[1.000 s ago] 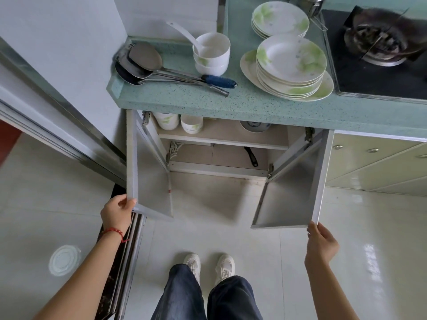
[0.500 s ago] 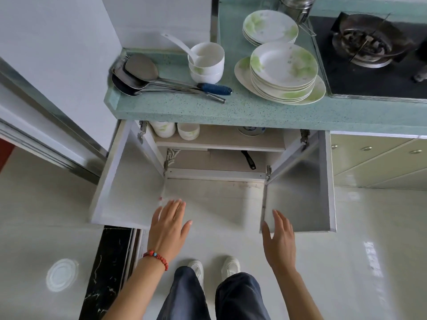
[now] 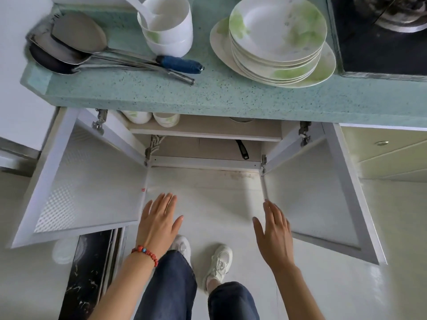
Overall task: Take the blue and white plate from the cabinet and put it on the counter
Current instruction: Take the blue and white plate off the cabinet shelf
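Observation:
The cabinet under the green speckled counter stands with both doors swung wide: left door, right door. On its upper shelf, a sliver of a plate shows under the counter edge; its pattern is hidden. My left hand, with a red bead bracelet, and my right hand hover open and empty between the doors, below the cabinet opening.
On the counter lie metal spatulas with a blue handle, stacked white bowls with a spoon, and a stack of green-patterned plates. A black stove sits at right. White cups stand on the shelf; a black handle lies lower.
Both hands let go of the door edges and moved inward between the doors. The doors swung wider. The view came closer to the cabinet.

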`<state>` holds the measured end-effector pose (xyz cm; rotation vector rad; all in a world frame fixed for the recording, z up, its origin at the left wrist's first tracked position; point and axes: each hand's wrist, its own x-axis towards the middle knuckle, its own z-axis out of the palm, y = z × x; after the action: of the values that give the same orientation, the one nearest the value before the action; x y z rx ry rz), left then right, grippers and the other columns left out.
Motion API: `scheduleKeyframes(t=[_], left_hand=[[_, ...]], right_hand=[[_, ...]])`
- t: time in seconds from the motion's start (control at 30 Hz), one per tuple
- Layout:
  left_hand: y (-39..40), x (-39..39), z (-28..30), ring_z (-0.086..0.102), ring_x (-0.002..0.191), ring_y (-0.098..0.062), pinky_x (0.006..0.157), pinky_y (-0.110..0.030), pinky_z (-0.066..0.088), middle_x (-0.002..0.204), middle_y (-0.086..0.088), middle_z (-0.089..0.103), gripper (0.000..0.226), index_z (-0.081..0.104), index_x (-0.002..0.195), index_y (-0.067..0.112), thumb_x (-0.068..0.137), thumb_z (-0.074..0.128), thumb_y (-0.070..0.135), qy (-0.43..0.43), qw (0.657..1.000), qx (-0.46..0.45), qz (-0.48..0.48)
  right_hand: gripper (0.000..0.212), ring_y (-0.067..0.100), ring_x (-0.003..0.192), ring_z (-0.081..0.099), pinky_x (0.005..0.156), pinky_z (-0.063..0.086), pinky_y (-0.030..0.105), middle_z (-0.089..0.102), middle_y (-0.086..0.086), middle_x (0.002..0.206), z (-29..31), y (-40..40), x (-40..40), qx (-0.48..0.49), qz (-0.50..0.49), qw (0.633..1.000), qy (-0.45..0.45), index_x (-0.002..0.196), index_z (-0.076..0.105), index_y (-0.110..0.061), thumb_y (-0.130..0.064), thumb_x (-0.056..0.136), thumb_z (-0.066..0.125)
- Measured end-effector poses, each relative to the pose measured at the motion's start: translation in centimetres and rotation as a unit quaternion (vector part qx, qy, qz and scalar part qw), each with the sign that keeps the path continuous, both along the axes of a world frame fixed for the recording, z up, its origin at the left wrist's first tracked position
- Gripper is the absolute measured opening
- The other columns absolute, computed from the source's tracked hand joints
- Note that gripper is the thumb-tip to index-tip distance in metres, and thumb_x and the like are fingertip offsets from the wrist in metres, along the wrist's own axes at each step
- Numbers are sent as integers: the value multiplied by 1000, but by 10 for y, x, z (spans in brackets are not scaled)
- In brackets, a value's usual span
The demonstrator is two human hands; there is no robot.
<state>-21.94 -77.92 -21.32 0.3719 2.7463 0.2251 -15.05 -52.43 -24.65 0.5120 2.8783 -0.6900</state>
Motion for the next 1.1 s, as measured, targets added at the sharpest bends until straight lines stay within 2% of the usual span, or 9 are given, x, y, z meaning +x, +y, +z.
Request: scheduleKeyframes(t=[0.07,0.1,0.17,0.2,0.33,0.43,0.6,0.93,1.1], left_hand=[[8,-14,-20,58,110,-38,91,-53,45,118,-23,62,45,55,116,-3,90,49,33,31,999,8,7],[12,-21,-29,58,108,-39,90,-54,45,117,-23,63,48,55,115,-4,90,45,35,34,999,7,9],[20,-38,-46,60,107,-38,90,-54,47,116,-23,63,64,55,115,-4,91,23,46,22,1000,4,3],[24,-46,-57,60,107,-38,89,-54,47,116,-22,63,67,55,115,-3,90,20,48,19,1000,5,-2],[39,-78,-111,60,107,-38,88,-54,47,114,-23,64,47,56,114,-4,85,49,33,44,999,19,-15],[50,-104,-152,59,107,-39,88,-54,47,114,-24,63,49,55,114,-4,75,71,19,59,998,28,-26],[67,-145,-214,47,122,-36,101,-50,36,131,-20,53,50,45,127,1,86,56,27,91,994,53,-21],[92,-211,-296,49,121,-35,98,-49,40,130,-18,54,48,48,124,2,86,56,29,190,977,91,-47],[101,-244,-312,39,129,-33,106,-46,29,138,-18,46,51,41,130,3,89,51,32,242,963,108,-51]], right_hand=[[43,36,122,46,101,37,48,52,21,129,-15,7,-16,0,3,1000,10,123,44,-1,-20,87,57],[42,37,121,46,100,38,49,53,21,127,-24,10,-24,0,6,1000,12,123,45,-1,-19,86,57],[42,37,119,48,100,39,50,54,22,126,-43,16,-41,0,9,1000,15,122,45,0,-18,86,57],[43,37,119,48,100,39,50,53,23,126,-54,18,-50,1,8,1000,16,123,45,0,-18,87,57],[45,37,122,44,102,36,48,50,24,130,-101,25,-88,-1,1,1000,23,126,43,1,-20,88,54],[46,36,125,42,104,34,47,48,23,133,-135,30,-117,-4,-5,999,42,127,42,1,-21,89,54],[42,40,118,48,99,40,50,54,25,125,-191,42,-158,6,-17,995,96,121,47,4,-15,85,59],[40,36,117,47,99,38,45,53,20,126,-274,73,-219,41,8,986,164,121,45,1,-16,87,55],[42,38,119,46,99,39,46,52,23,128,-287,85,-250,73,19,972,224,123,46,3,-16,87,56]])
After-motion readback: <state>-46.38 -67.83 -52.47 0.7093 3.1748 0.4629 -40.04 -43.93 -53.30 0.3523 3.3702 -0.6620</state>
